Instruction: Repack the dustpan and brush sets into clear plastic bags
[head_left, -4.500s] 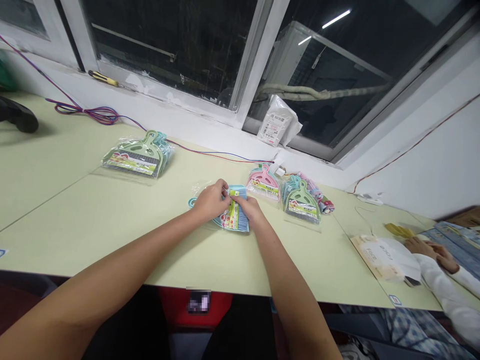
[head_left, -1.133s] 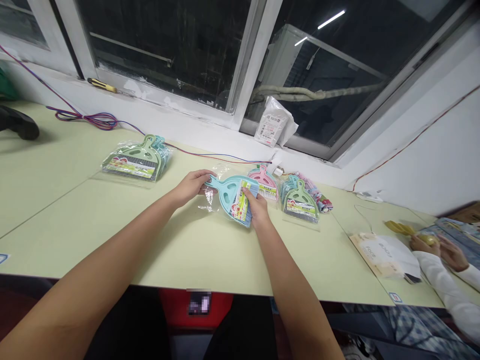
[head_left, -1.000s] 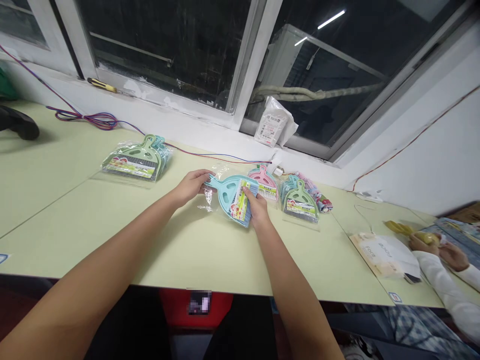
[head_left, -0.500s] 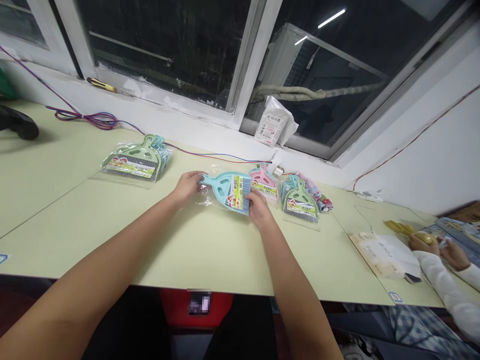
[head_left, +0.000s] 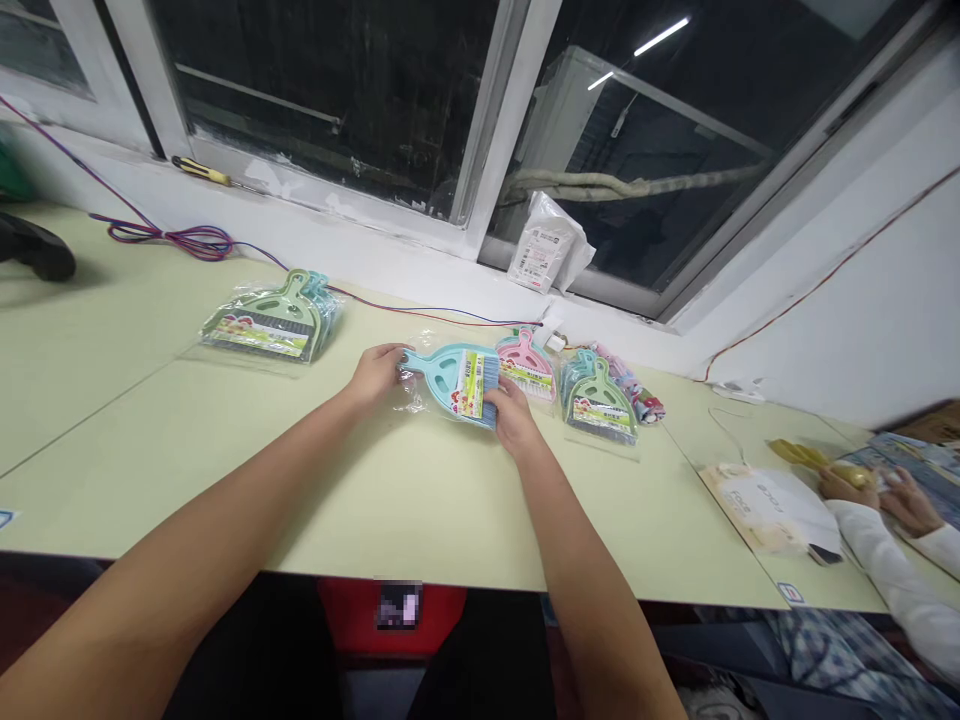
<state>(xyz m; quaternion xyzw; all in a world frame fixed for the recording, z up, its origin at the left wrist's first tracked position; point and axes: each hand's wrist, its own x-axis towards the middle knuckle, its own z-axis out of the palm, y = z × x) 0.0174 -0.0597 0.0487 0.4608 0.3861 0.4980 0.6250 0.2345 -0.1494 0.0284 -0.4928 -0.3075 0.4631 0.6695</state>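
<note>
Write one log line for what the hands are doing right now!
left hand: holds handle end of blue dustpan set | right hand: grips its bristle end | clear bag: around handle | table: underneath

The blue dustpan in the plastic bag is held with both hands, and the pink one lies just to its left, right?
Not quite. The head view shows the left hand and the right hand both holding the blue dustpan in its clear bag, but the pink dustpan lies just to its right, not its left, on the table.
</note>
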